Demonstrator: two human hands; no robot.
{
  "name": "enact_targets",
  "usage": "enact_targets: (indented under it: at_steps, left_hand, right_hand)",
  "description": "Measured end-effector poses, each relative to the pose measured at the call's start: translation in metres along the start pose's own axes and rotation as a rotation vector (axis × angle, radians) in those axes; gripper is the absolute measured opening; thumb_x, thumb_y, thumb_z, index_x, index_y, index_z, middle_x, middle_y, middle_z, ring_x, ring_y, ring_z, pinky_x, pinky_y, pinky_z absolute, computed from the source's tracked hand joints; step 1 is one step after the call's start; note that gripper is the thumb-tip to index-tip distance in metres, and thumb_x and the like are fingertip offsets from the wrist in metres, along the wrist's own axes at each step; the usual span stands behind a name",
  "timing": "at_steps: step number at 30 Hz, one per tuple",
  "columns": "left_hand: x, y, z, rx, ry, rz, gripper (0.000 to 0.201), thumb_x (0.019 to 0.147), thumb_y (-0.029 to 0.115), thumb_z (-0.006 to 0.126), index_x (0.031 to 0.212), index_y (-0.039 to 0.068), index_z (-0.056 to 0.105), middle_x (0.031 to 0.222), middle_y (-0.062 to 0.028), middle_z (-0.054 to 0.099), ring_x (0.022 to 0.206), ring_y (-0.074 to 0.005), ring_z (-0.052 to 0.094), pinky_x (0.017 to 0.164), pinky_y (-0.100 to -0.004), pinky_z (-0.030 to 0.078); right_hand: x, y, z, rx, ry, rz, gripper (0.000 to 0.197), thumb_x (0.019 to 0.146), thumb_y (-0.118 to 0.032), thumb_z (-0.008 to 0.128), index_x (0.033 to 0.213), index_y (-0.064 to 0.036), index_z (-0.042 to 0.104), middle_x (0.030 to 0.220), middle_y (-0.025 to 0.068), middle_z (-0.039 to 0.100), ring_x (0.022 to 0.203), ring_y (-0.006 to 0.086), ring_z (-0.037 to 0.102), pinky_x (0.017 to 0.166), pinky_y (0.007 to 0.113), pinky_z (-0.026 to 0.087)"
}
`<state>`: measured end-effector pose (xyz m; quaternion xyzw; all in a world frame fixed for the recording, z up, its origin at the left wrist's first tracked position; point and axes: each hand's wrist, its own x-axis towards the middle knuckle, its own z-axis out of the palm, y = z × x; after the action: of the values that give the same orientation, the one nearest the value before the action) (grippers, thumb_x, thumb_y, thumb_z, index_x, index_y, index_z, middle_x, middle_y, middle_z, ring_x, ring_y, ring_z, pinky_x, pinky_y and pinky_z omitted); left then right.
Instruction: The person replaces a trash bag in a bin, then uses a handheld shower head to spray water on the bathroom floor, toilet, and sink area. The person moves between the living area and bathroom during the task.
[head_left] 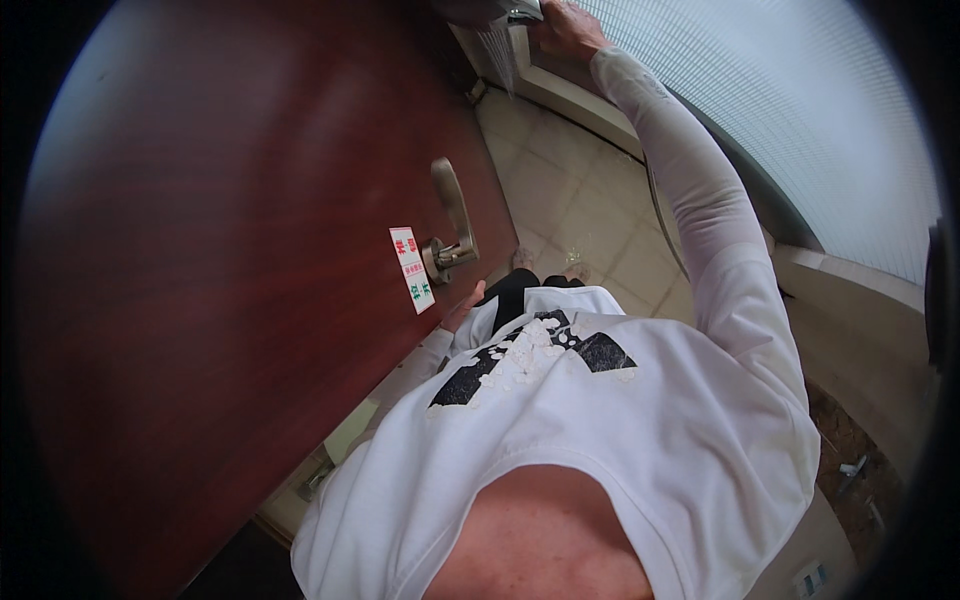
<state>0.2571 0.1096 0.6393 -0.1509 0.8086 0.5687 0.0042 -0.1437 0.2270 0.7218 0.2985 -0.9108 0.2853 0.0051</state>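
At the far top, my right hand (574, 30) is closed around the handle of a shower head (478, 10). Thin streams of water (499, 55) fall from the head beside the door's far edge. A bending hose (662, 215) hangs below my right arm. My left hand (465, 306) is low at the edge of a dark red-brown door (250, 220), just under its metal lever handle (455, 210). My sleeve and shirt partly cover that hand, and its grip does not show clearly.
A white and red-green sticker (411, 270) is on the door beside the lever. Beige floor tiles (560, 180) lie beyond my feet. To the right is a frosted, ribbed window (800, 110) above a pale ledge (850, 275). A brown patch with small items (853, 468) lies at lower right.
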Motion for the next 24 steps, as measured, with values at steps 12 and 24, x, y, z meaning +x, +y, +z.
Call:
enact_targets:
  at_steps: [12, 24]
  left_hand:
    - [0.003, 0.018, -0.007, -0.086, -0.163, -0.080, 0.037, 0.075, 0.023, 0.057, 0.106, 0.007, 0.047, 0.107, -0.0061, 0.050, 0.094, -0.0207, 0.047, 0.084, -0.0311, 0.035]
    - [0.009, -0.041, -0.020, -0.072, -0.285, -0.175, 0.020, 0.073, 0.017, 0.061, 0.088, 0.007, 0.055, 0.084, -0.0002, 0.054, 0.072, -0.0106, 0.048, 0.068, -0.0272, 0.040]
  right_hand:
    - [-0.137, 0.084, 0.031, -0.209, -0.092, 0.329, 0.031, 0.066, -0.024, 0.052, 0.089, -0.0057, 0.043, 0.081, 0.0206, 0.054, 0.082, 0.0365, 0.052, 0.068, 0.044, 0.041]
    - [-0.289, 0.064, 0.088, -0.134, 0.103, 0.530, 0.026, 0.059, -0.005, 0.053, 0.082, -0.0114, 0.042, 0.073, 0.0157, 0.055, 0.073, 0.0355, 0.053, 0.058, 0.043, 0.041]
